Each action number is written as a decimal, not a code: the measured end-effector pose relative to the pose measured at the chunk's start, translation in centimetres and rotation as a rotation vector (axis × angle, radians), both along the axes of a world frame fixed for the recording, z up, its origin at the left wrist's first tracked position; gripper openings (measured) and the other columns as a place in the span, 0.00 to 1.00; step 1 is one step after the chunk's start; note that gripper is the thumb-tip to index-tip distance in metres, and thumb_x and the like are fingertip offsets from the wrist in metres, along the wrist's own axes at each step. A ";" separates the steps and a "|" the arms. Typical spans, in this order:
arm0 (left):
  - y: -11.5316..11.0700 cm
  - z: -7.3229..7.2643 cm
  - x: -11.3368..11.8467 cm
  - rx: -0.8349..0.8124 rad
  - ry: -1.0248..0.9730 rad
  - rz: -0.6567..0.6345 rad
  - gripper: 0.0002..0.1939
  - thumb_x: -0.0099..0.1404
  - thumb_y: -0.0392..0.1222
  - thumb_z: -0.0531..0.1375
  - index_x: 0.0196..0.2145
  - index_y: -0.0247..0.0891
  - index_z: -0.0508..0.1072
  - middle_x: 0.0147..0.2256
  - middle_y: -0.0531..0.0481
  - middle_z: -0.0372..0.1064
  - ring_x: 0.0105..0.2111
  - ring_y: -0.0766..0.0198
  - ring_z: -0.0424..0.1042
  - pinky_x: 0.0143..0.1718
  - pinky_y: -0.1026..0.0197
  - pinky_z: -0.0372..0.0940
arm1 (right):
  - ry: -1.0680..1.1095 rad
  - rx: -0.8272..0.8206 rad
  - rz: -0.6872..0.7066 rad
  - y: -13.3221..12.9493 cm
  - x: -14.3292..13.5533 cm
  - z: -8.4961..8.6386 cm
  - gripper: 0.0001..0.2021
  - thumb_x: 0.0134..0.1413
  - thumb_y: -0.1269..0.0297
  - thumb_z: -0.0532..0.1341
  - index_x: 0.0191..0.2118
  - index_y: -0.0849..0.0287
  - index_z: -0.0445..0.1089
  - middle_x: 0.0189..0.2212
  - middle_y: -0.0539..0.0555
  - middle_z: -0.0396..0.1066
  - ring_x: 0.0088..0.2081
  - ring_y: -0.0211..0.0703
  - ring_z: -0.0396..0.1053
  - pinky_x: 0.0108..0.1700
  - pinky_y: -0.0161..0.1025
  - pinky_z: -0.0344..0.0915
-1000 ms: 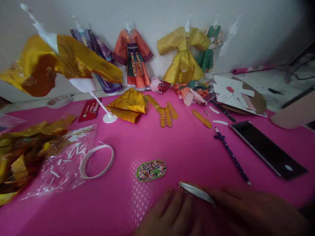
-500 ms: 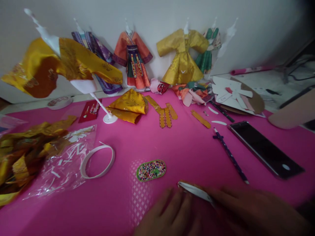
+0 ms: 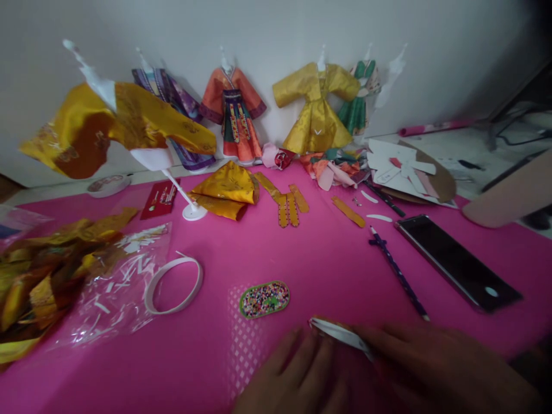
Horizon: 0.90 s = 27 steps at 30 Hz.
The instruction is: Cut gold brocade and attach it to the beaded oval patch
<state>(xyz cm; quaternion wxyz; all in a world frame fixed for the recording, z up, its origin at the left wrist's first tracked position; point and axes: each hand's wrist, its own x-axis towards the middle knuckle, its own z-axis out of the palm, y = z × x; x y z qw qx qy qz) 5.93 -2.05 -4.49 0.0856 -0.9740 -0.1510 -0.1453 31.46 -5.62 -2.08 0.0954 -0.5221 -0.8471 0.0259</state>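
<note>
At the bottom of the head view, a small narrow white strip with a gold fabric edge lies at a slant between my hands. My left hand has its fingers bent and close together at the strip's left end. My right hand grips the right end with its fingers closed, though its fingertips are dark and partly hidden. A green oval tray of multicoloured beads sits on the pink table, just beyond my left hand.
Left are a white tape ring and a plastic bag of scraps. A purple pencil and a phone lie right. Gold fabric pieces lie farther back, before dressed doll stands along the wall.
The whole view has shifted slightly, so the far dolls appear lower. Both hands stay at the strip, with hardly any visible movement.
</note>
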 end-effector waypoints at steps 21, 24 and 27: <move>-0.1 0.4 0.0 -0.014 0.031 0.033 0.13 0.74 0.48 0.56 0.54 0.46 0.69 0.55 0.51 0.72 0.52 0.59 0.72 0.56 0.55 0.61 | 0.339 -0.280 -0.136 -0.4 -0.3 0.1 0.15 0.54 0.72 0.56 0.45 0.49 0.71 0.38 0.52 0.79 0.32 0.44 0.78 0.28 0.33 0.72; 0.1 0.7 0.1 0.002 0.018 0.023 0.12 0.74 0.47 0.55 0.52 0.46 0.70 0.54 0.51 0.72 0.51 0.58 0.72 0.55 0.55 0.61 | 0.407 -0.283 -0.185 -0.3 -0.8 0.2 0.14 0.55 0.72 0.56 0.44 0.48 0.72 0.36 0.50 0.80 0.31 0.43 0.77 0.32 0.34 0.74; 0.3 1.0 0.0 -0.003 0.018 0.002 0.10 0.74 0.45 0.55 0.50 0.46 0.71 0.54 0.52 0.72 0.51 0.58 0.72 0.55 0.55 0.61 | 0.467 -0.270 -0.175 -0.2 -1.1 0.4 0.17 0.55 0.72 0.56 0.47 0.48 0.72 0.36 0.49 0.80 0.34 0.42 0.78 0.36 0.34 0.74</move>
